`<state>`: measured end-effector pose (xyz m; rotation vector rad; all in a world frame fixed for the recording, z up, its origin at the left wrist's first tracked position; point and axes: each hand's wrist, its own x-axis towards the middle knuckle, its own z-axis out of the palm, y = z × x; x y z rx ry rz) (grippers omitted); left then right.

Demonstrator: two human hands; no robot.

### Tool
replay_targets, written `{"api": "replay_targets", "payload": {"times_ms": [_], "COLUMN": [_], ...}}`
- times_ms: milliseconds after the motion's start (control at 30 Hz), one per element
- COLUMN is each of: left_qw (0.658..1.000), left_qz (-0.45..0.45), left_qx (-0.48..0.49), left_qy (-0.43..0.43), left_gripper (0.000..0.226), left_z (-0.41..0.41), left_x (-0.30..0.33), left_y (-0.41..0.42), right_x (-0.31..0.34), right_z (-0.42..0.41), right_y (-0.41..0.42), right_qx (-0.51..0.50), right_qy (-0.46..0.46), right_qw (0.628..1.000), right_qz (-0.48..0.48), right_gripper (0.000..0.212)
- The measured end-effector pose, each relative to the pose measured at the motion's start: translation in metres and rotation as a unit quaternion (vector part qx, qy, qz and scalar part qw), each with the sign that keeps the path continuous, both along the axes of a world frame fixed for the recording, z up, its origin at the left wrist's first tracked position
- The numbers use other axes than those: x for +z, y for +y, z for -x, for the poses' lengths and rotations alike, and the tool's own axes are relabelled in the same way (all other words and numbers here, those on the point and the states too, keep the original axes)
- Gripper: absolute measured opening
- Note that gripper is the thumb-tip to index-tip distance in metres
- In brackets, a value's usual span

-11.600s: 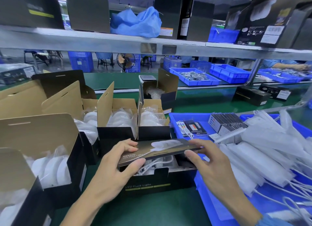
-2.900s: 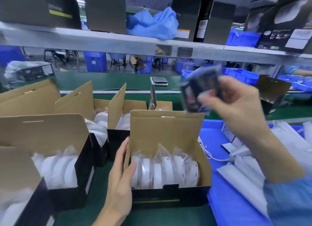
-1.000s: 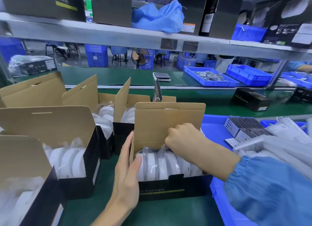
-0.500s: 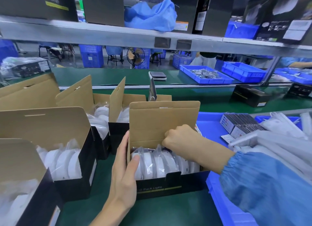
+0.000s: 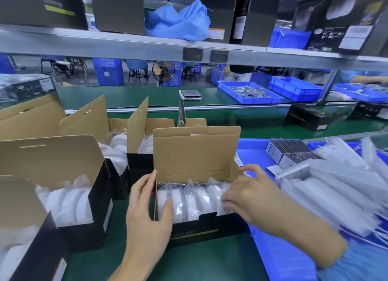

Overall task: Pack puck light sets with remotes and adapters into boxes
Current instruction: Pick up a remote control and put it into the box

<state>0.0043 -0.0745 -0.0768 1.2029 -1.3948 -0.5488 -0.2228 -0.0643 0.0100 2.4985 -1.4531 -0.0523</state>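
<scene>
The open box (image 5: pixel 197 224) sat at lower centre of the frame on the green worktop (image 5: pixel 210 262), bagged puck lights (image 5: pixel 189 203) on edge inside; they looked liable to tip or snag their bags, in my judgement, if its side were let go. The left hand (image 5: pixel 147 215) held the box's left wall, thumb over the rim on a light, while the right hand (image 5: pixel 249 199), blurred, lay loosely spread at the right end, touching the bags, holding nothing I could make out

your green bench (image 5: pixel 210 262) carries a row of open black boxes (image 5: pixel 84 224) at left and centre, with a blue tray (image 5: pixel 279 257) touching the centre box's right side. beyond it, a closed black box (image 5: pixel 308 118) sits on the green belt (image 5: pixel 241 121).
</scene>
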Motion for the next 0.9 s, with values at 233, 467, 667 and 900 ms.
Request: {"api": "replay_targets", "payload": {"times_ms": [233, 467, 667, 900], "left_qw": [0.999, 0.999, 1.000, 0.999], "left_qz": [0.032, 0.025, 0.015, 0.000], "left_qx": [0.018, 0.005, -0.009, -0.025], "left_qy": [-0.021, -0.024, 0.002, 0.024], "left_gripper": [0.048, 0.045, 0.048, 0.047], "left_z": [-0.007, -0.006, -0.006, -0.007], "left_x": [-0.003, -0.008, -0.008, -0.006], "left_y": [-0.002, -0.005, -0.006, -0.007], "right_x": [-0.032, -0.044, -0.019, -0.009], "right_z": [0.021, 0.019, 0.125, 0.161], "right_y": [0.023, 0.025, -0.029, -0.065], "right_qx": [-0.087, -0.098, -0.315, -0.308], "right_qy": [-0.431, -0.485, -0.027, 0.144], "right_qw": [0.890, 0.867, 0.948, 0.939], "right_qz": [0.120, -0.064, 0.041, -0.045], "right_gripper": [0.049, 0.041, 0.049, 0.028]}}
